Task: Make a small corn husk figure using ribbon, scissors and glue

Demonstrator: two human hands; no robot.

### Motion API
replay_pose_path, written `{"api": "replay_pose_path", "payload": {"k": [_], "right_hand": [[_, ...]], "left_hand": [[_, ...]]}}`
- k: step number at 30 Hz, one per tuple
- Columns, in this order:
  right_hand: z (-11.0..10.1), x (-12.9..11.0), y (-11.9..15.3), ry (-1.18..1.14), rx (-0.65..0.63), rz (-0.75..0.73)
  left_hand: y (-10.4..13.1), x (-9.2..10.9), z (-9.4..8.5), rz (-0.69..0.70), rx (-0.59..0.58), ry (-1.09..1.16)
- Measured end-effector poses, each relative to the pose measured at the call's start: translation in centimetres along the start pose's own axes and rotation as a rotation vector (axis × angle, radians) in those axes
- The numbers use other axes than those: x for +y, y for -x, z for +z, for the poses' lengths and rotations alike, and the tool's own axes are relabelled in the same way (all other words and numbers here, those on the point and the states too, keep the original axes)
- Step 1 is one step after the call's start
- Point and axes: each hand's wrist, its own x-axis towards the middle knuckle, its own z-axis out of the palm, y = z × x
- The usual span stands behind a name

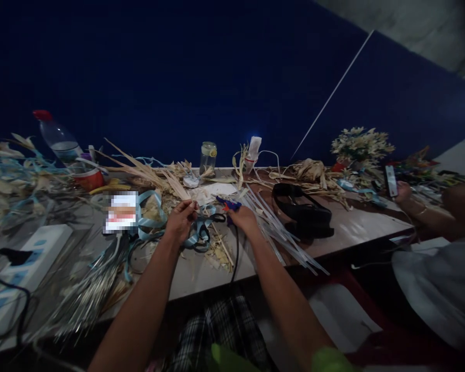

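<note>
Blue glue gun [232, 205] is grasped in right hand [243, 219] above mid-table [240, 253]. Left hand [181, 223]: fingertips gathered; whether anything is pinched cannot be told. Gun judged light, rigid; best held by handle, away from possibly hot nozzle [218, 199].

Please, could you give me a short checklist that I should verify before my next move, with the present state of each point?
1. Right hand grips the blue glue gun: ok.
2. Left hand pinches a piece securely: cannot tell, its fingertips are too small in view.
3. Black cord stays apart from the left hand: ok.
4. Area around the hands is uncluttered: not ok, light-blue ribbon and dried scraps lie there.
5. Glue gun is hot: cannot tell.
6. Clear rods lie nearby: ok, right of the right hand.
</note>
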Motion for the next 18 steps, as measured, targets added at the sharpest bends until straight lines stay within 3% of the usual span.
{"api": "replay_pose_path", "payload": {"k": [2,4,6,8,12,18], "right_hand": [[-0.5,0.1,0.3,-0.237,0.065,0.135],[-1.4,-0.1,0.8,-0.675,0.068,0.229],[-2.6,-0.3,1.2,-1.094,-0.071,0.234],[-3.7,-0.5,1.4,-1.349,-0.182,0.12],[-4.6,-0.4,1.5,-1.491,-0.316,-0.029],[-4.1,-1.1,0.8,-1.667,-0.343,-0.133]], "left_hand": [[0.0,0.0,0.0,-0.009,-0.008,-0.011],[-0.1,0.0,-0.1,-0.019,-0.018,-0.028],[-0.2,-0.1,-0.1,-0.026,-0.015,-0.032],[-0.2,-0.1,-0.1,-0.027,-0.002,-0.021],[-0.3,-0.1,-0.1,-0.027,-0.005,-0.039],[-0.3,0.0,0.1,-0.027,0.014,-0.013]]}}
